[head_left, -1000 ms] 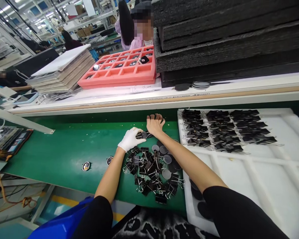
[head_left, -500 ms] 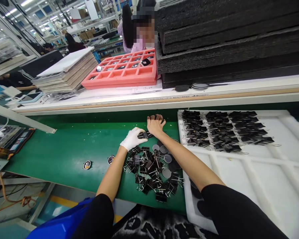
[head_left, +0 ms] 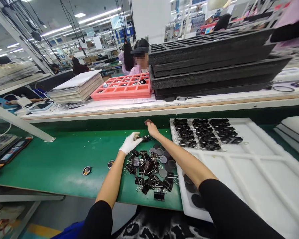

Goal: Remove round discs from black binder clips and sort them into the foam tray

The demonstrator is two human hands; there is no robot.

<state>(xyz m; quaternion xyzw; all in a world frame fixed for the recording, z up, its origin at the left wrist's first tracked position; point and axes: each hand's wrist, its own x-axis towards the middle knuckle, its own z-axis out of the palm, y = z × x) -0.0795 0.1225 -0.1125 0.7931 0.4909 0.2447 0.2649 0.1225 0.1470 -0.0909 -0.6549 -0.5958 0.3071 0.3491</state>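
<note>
My left hand [head_left: 130, 143] wears a white glove, and its fingers are closed on a black binder clip [head_left: 146, 138] with wire handles. What else is clamped there is too small to make out. Beyond that clip, my bare right hand [head_left: 152, 128] reaches toward the back of the table; its dim fingers seem stretched out, with nothing visible in them. Between my forearms lies a loose heap of black binder clips [head_left: 147, 166]. Grey and black discs [head_left: 163, 172] are scattered along the heap's right side.
On the right, a white foam tray [head_left: 229, 159] carries rows of clipped pieces [head_left: 199, 132]. Two small round parts [head_left: 86, 170] lie on the green table [head_left: 52, 162]. A shelf [head_left: 114, 108] behind bears a red compartment tray [head_left: 122, 94] and stacked black foam trays [head_left: 201, 73]. A co-worker sits beyond.
My right hand's fingers were spread wide beside the clip; now the hand has turned and looks narrower. My left hand keeps the clip. The camera view has tilted up and shifted right.
</note>
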